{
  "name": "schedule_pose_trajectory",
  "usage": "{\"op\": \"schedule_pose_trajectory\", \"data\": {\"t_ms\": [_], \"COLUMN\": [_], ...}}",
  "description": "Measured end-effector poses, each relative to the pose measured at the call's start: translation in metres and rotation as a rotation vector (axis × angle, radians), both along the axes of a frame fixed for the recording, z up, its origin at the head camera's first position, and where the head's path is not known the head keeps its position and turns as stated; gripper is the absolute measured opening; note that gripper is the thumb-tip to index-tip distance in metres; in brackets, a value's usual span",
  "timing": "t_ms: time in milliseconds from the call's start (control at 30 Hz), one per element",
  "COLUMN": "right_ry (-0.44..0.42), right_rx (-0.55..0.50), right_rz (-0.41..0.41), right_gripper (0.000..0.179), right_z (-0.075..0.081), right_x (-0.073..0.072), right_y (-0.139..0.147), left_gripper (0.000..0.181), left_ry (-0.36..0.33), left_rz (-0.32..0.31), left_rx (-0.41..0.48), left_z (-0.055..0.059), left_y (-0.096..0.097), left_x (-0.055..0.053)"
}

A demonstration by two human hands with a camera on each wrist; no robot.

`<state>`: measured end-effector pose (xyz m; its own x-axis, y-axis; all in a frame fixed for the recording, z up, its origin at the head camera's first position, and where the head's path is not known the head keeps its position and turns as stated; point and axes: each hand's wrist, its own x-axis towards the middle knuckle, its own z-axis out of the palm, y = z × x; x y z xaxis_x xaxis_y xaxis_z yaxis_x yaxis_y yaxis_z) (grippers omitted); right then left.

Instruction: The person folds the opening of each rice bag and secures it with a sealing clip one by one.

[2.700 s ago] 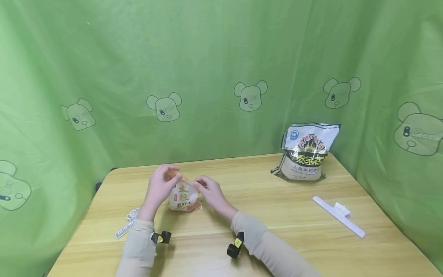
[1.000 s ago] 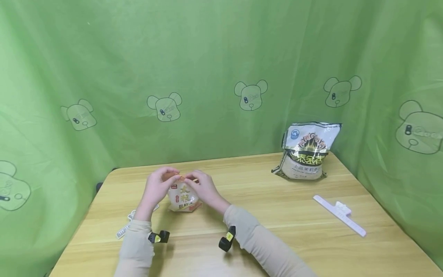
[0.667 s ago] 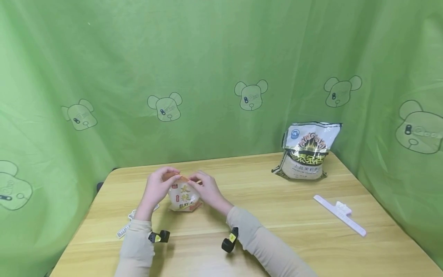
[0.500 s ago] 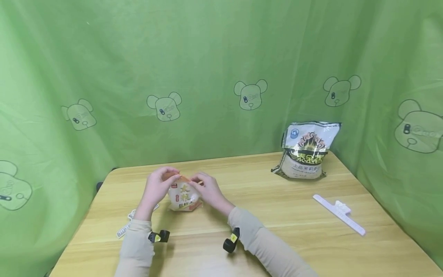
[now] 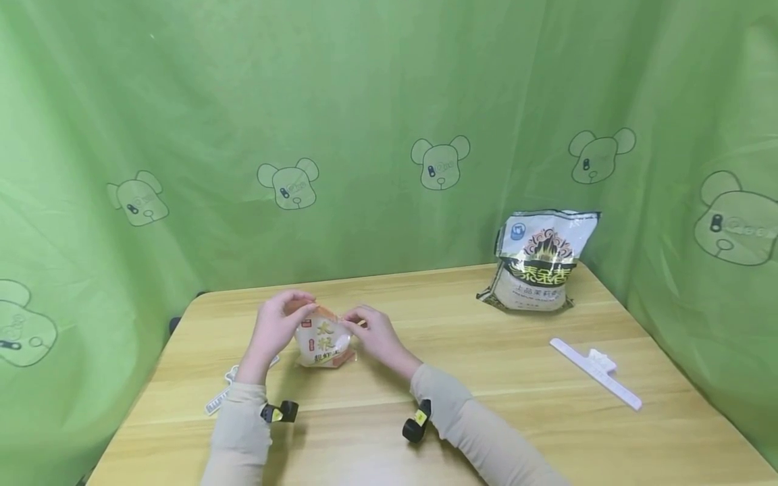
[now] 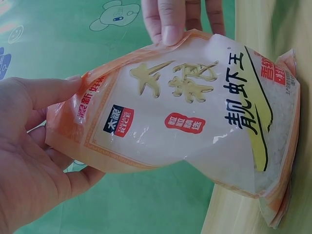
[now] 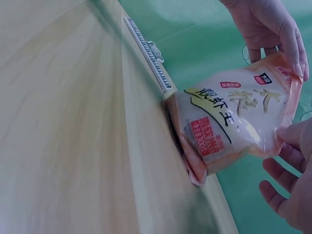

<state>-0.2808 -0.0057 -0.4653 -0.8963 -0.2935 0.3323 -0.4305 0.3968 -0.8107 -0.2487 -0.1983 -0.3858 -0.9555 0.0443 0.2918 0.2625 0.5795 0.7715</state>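
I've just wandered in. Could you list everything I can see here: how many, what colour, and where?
Tailiang rice bag: 1, orange and white, standing on the table between the hands
jasmine rice bag: 1, white, black and gold, near the table's back right corner
lilac clip: 1, lilac, on the table's right side
white clip: 1, white with dark markings, on the table's left side
table: 1, light wood
curtain: sheets uncountable, green with bear-face prints, around the table
wrist cameras: 2, black with yellow patches, one per wrist
sleeves: 2, beige, on the forearms
left hand: 1, bare, gripping the Tailiang bag's top
right hand: 1, bare, pinching its top edge
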Motion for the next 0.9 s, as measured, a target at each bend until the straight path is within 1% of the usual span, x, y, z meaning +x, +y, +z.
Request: {"op": "schedule_pose_trajectory", "data": {"t_ms": [400, 500, 633, 767, 900], "right_ry": [-0.026, -0.034, -0.039, -0.053, -0.069], "right_rx": [-0.009, -0.006, -0.012, -0.015, -0.012], "right_rz": [-0.02, -0.029, -0.028, -0.025, -0.029], "right_gripper": [0.014, 0.013, 0.014, 0.014, 0.013], "right_z": [-0.009, -0.011, -0.012, -0.013, -0.012], "right_x": [0.0, -0.001, -0.002, -0.002, -0.001], "right_y": [0.008, 0.01, 0.012, 0.012, 0.011], "left_gripper": [0.02, 0.02, 0.019, 0.019, 0.02], "left_ry": [0.003, 0.012, 0.002, -0.022, -0.026], "left_rz": [-0.017, -0.031, -0.031, -0.032, -0.032], "left_rx": [0.002, 0.001, 0.003, 0.009, 0.004], "left_z": [-0.003, -0.003, -0.003, -0.003, -0.002], "left_y": [-0.001, -0.002, -0.001, -0.001, -0.002], "left_x": [-0.002, -0.002, -0.003, -0.002, -0.002]}}
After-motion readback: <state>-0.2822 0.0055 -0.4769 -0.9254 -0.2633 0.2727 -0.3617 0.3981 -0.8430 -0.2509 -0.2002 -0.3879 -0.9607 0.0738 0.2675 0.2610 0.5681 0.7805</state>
